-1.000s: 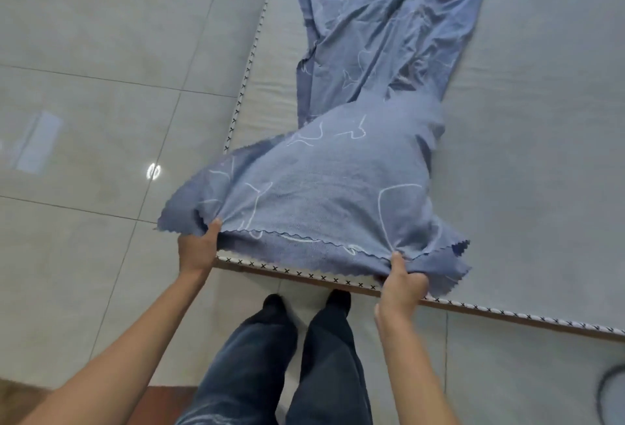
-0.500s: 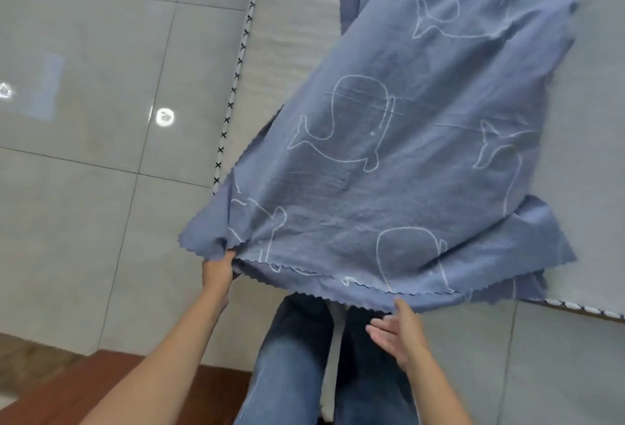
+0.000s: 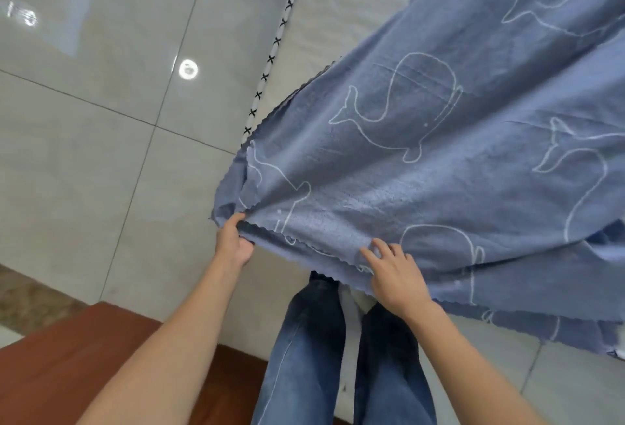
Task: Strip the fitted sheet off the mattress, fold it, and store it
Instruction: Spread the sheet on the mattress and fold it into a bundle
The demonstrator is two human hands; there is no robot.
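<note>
The left hand (image 3: pixel 234 238), arm stretched forward, pinches the zigzag-cut hem of the blue whale-print sheet (image 3: pixel 422 160) between thumb and curled fingers. The right hand (image 3: pixel 395 274) reaches in beside it with wrist straight and fingers spread loosely over the top of the same hem, gripping nothing that shows. The sheet hangs taut from the hands up to the right over the grey mattress (image 3: pixel 341 15), above the person's jeans (image 3: pixel 304 350).

Glossy grey floor tiles (image 3: pixel 84 160) lay left of the grip, carrying a round light reflection (image 3: pixel 188 69); reddish-brown wooden furniture (image 3: pixel 67 367) sat below-left.
</note>
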